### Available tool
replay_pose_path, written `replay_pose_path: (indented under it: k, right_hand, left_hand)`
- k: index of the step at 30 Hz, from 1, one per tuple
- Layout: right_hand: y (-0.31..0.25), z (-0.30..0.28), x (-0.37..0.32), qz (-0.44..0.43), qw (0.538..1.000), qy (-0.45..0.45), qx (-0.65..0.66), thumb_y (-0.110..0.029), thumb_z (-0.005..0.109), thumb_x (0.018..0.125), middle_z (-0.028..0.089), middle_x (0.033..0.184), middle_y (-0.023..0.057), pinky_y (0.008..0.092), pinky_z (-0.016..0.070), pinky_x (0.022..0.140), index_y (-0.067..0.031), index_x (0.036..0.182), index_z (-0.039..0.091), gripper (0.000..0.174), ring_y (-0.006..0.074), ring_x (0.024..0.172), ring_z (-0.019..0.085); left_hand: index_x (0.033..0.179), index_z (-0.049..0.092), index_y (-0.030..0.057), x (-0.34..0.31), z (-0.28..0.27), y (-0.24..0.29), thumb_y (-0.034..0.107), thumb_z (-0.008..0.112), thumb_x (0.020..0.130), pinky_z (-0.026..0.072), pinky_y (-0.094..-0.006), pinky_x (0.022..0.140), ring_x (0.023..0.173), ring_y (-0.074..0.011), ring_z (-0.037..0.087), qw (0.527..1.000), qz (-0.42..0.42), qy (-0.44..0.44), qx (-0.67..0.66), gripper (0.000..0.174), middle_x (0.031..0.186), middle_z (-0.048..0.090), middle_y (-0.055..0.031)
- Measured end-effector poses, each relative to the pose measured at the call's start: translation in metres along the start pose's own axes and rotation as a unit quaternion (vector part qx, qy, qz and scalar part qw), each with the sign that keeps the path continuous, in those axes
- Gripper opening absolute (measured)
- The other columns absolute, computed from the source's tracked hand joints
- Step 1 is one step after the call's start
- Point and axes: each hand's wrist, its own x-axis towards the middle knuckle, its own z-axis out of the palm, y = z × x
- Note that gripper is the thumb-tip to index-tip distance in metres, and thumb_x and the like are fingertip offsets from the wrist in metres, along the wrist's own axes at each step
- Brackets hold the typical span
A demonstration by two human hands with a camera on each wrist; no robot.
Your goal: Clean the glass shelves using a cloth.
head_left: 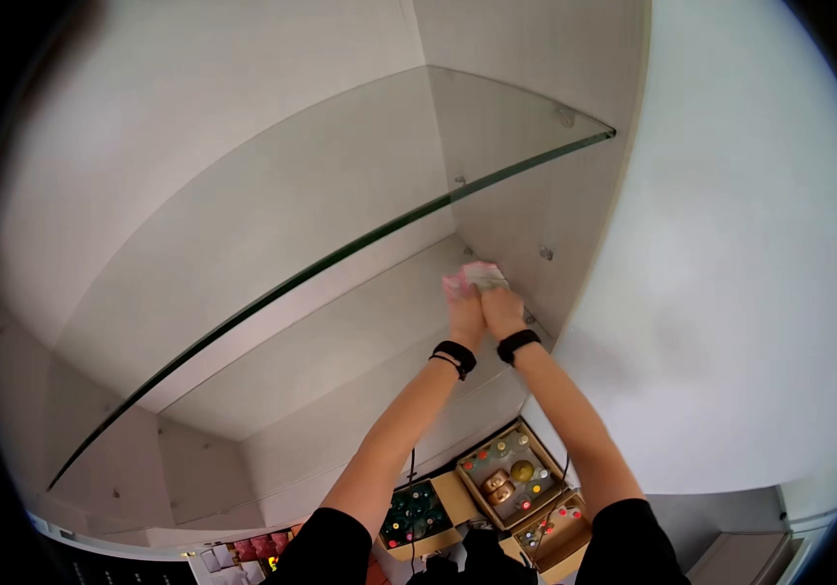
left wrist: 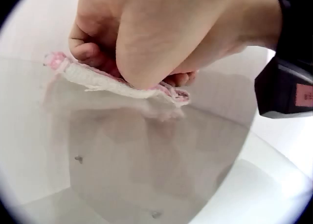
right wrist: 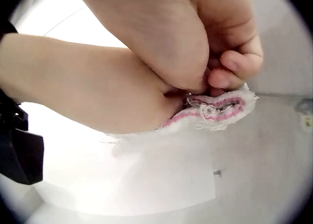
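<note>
A folded white cloth with pink edging (head_left: 484, 276) lies under both hands at the right end of the cabinet, below the upper glass shelf (head_left: 340, 255). My left hand (head_left: 466, 314) bends its fingers over the cloth's left part. Close beside it, my right hand (head_left: 504, 310) grips the right part with curled fingers. In the left wrist view the folded cloth (left wrist: 112, 84) meets a glossy surface that mirrors it. Frayed white threads hang from the layered cloth edge (right wrist: 215, 111) in the right wrist view.
The upper shelf's front edge runs diagonally above my forearms. Small metal shelf pegs (head_left: 546, 253) stick out of the right side wall (head_left: 575, 219). Below stand cardboard boxes (head_left: 464, 495) with bottles, and red and white packets (head_left: 253, 551) at lower left.
</note>
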Motion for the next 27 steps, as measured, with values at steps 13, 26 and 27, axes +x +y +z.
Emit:
replay_pose_path:
  k: [13, 26, 27]
  right_hand:
    - [-0.026, 0.049, 0.112, 0.058, 0.997, -0.037, 0.037, -0.028, 0.037, 0.074, 0.055, 0.073, 0.0097, 0.0319, 0.0432, 0.059, -0.0073, 0.066, 0.058, 0.031, 0.0225, 0.071, 0.053]
    - [-0.030, 0.001, 0.021, 0.075, 0.995, -0.038, 0.060, -0.022, 0.033, 0.075, 0.052, 0.079, 0.0166, 0.0352, 0.0427, 0.060, 0.0009, 0.084, 0.045, 0.027, 0.0290, 0.072, 0.052]
    - [-0.028, -0.004, 0.004, 0.076, 0.995, -0.036, 0.048, -0.020, 0.033, 0.075, 0.053, 0.077, 0.0171, 0.0362, 0.0428, 0.059, 0.0007, 0.084, 0.043, 0.025, 0.0295, 0.070, 0.052]
  left_hand:
    - [0.085, 0.040, 0.0015, 0.088, 0.025, -0.062, 0.016, 0.043, 0.068, 0.0434, -0.0331, 0.048, 0.056, -0.0243, 0.054, 0.992, -0.107, 0.042, 0.042, 0.023, 0.064, 0.054, -0.0116]
    - [0.078, 0.049, 0.0005, 0.019, 0.005, -0.032, 0.012, 0.042, 0.067, 0.0323, -0.0347, 0.078, 0.059, -0.0200, 0.054, 0.994, -0.068, 0.067, 0.049, 0.017, 0.064, 0.054, -0.0073]
    - [0.078, 0.049, 0.0014, 0.005, 0.001, -0.023, 0.013, 0.042, 0.067, 0.0344, -0.0342, 0.073, 0.059, -0.0194, 0.054, 0.996, -0.062, 0.055, 0.023, 0.017, 0.064, 0.054, -0.0071]
